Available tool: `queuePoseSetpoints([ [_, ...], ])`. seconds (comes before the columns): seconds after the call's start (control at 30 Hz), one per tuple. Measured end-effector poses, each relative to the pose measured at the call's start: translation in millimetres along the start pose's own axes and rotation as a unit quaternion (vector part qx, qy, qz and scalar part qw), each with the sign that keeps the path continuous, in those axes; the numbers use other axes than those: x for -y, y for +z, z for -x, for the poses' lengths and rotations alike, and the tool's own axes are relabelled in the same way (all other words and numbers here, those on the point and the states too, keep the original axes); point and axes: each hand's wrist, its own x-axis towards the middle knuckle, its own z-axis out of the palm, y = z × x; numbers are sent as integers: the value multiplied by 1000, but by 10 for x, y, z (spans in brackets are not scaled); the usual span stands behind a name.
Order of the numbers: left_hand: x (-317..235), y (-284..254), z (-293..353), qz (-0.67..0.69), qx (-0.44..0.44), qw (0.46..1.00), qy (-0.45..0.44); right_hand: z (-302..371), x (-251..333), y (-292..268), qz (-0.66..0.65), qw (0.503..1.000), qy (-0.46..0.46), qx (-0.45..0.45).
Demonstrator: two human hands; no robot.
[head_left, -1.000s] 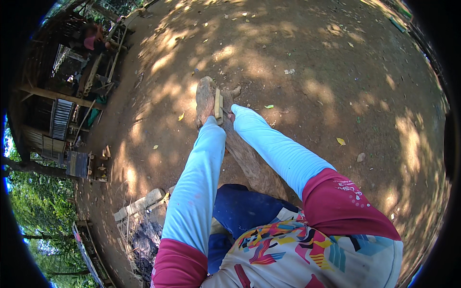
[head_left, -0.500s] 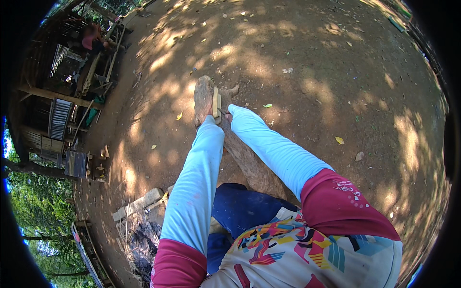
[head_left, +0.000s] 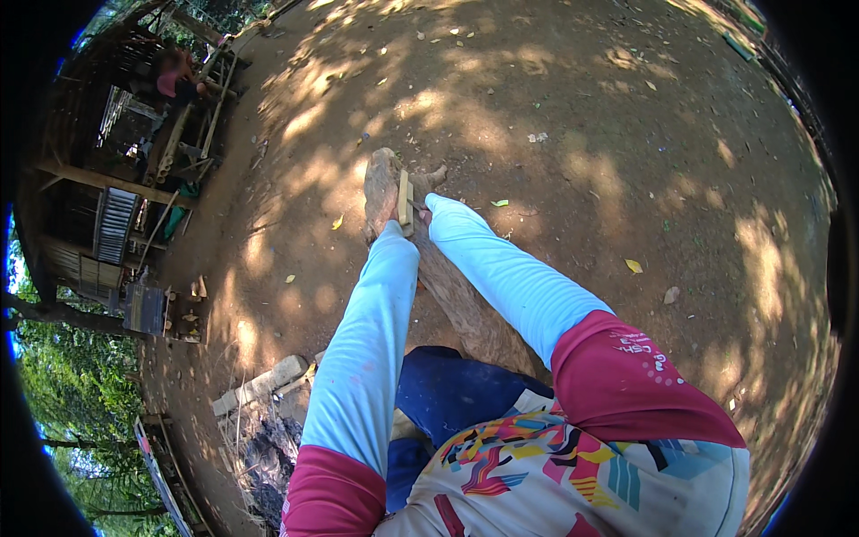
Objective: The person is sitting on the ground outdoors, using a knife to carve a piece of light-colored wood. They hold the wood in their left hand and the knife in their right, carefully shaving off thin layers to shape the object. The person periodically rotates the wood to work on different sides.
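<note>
A pale, narrow piece of wood (head_left: 405, 199) stands out lengthwise at the top end of a weathered brown log (head_left: 474, 309) lying on the ground. My left hand (head_left: 388, 220) grips its left side, low down, with most of the fingers hidden by the sleeve. On the other side, my right hand (head_left: 426, 215) is closed close against the wood. A thin dark item seems to reach from it to the wood, too small to name. Light blue sleeves cover both forearms. The log runs back toward my knees in dark blue trousers (head_left: 456, 385).
Brown earth with scattered leaves surrounds the log. A pile of ash and charred sticks (head_left: 268, 452) lies at lower left, beside a grey length of wood (head_left: 259, 385). An open wooden shelter (head_left: 98, 179) stands on the left, where a person (head_left: 174, 76) sits.
The whole view has shifted slightly, so the scene sits a little lower. Both hands stay at the pale wood, with no clear change of grip.
</note>
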Motion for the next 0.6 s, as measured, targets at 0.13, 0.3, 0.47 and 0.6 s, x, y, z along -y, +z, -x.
queuePoseSetpoints([
  [0.13,202,-95,-795,-253,-32,944,209,4,-118,-242,268,935,-215,86],
  [0.3,-19,111,73,-46,19,997,58,600,3,-413,461,832,-309,2],
  [0.47,258,-213,-453,-149,2,972,181,1163,281,-100,562,770,-302,2],
  [0.6,-69,115,-96,-258,17,962,93,849,289,-329,551,781,-294,-15],
])
